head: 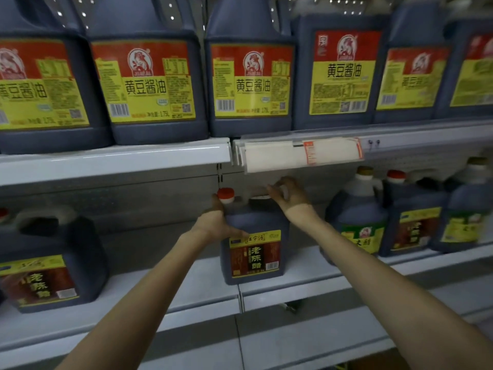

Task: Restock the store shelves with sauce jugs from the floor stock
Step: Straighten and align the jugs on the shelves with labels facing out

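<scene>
A dark sauce jug (254, 256) with a red cap and a brown-and-yellow label stands upright at the front of the lower shelf (306, 283), in the middle of the view. My left hand (217, 222) holds its left shoulder below the cap, thumb lying across the front above the label. My right hand (289, 194) grips the handle on top of the jug, fingers curled over it. Both forearms reach in from the bottom of the frame.
A like jug (50, 265) stands at the lower left. Several jugs (357, 217) fill the lower right. The upper shelf (114, 158) carries a row of soy sauce jugs (149, 84) with red-and-yellow labels. A white price tag strip (301, 154) hangs just above my right hand.
</scene>
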Available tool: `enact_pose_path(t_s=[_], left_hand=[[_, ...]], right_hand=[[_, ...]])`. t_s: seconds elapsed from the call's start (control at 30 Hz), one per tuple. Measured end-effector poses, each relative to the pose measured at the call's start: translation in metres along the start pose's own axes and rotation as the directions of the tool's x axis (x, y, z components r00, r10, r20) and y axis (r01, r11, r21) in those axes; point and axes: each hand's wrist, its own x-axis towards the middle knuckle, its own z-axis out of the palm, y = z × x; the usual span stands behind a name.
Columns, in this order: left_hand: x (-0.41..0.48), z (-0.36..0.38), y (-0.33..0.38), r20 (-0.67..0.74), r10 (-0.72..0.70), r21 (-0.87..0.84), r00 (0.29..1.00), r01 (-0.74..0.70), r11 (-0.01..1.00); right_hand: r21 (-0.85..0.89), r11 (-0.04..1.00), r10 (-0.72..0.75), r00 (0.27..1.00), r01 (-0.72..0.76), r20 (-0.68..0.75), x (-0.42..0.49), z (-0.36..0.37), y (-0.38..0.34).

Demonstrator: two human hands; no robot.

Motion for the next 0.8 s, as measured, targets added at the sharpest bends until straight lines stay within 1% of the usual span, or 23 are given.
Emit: enact_pose_path(t_s=[0.03,0.07,0.1,0.13,0.17,0.23,0.3,0.37,0.43,0.53,0.67,0.73,0.8], left_hand=[[0.0,0.0,0.0,0.003,0.002,-0.026,1.0,-0.002,1.0],[0.0,0.0,0.001,-0.001,0.007,-0.043,1.0,-0.007,0.999],[0.0,0.0,0.002,-0.005,0.006,-0.05,1.0,-0.006,0.999],[-0.001,0.0,0.003,-0.01,0.003,-0.047,1.0,-0.003,0.999],[-0.001,0.001,0.004,-0.01,-0.001,-0.043,1.0,0.001,0.999],[0.0,0.003,0.007,-0.008,-0.006,-0.04,1.0,0.006,0.999],[0.001,0.008,0.012,-0.009,0.006,-0.059,1.0,-0.006,0.998],[0.005,0.013,0.018,-0.007,0.03,-0.077,1.0,-0.03,0.997],[0.01,0.02,0.026,0.005,0.043,-0.096,0.999,-0.042,0.994],[0.018,0.033,0.042,0.014,0.059,-0.135,0.998,-0.057,0.989],[0.03,0.048,0.064,0.011,0.041,-0.163,0.999,-0.039,0.986],[0.035,0.055,0.074,-0.003,0.033,-0.131,0.999,-0.033,0.991],[0.039,0.062,0.084,-0.022,0.024,-0.096,0.999,-0.026,0.995]], right_hand=[[-0.161,0.984,-0.091,0.994,0.08,-0.066,-0.002,-0.008,0.009],[-0.311,0.941,-0.182,0.975,0.136,-0.125,-0.004,-0.017,0.019],[-0.44,0.884,-0.254,0.953,0.159,-0.164,-0.005,-0.027,0.03],[-0.545,0.825,-0.292,0.939,0.152,-0.18,-0.006,-0.038,0.04],[-0.621,0.774,-0.295,0.938,0.123,-0.181,-0.007,-0.049,0.049],[-0.701,0.71,-0.246,0.955,0.061,-0.165,-0.01,-0.068,0.065],[-0.736,0.677,-0.178,0.973,0.012,-0.148,-0.012,-0.084,0.08],[-0.735,0.677,-0.124,0.982,-0.023,-0.144,-0.014,-0.096,0.093],[-0.729,0.682,-0.092,0.981,-0.063,-0.17,-0.016,-0.106,0.104],[-0.722,0.68,0.009,0.986,-0.13,-0.169,-0.019,-0.112,0.116],[-0.709,0.7,0.006,0.993,-0.091,-0.122,-0.017,-0.112,0.123],[-0.716,0.694,-0.008,0.993,-0.079,-0.117,-0.016,-0.111,0.126],[-0.69,0.72,-0.018,0.993,-0.068,-0.117,-0.014,-0.111,0.129]])
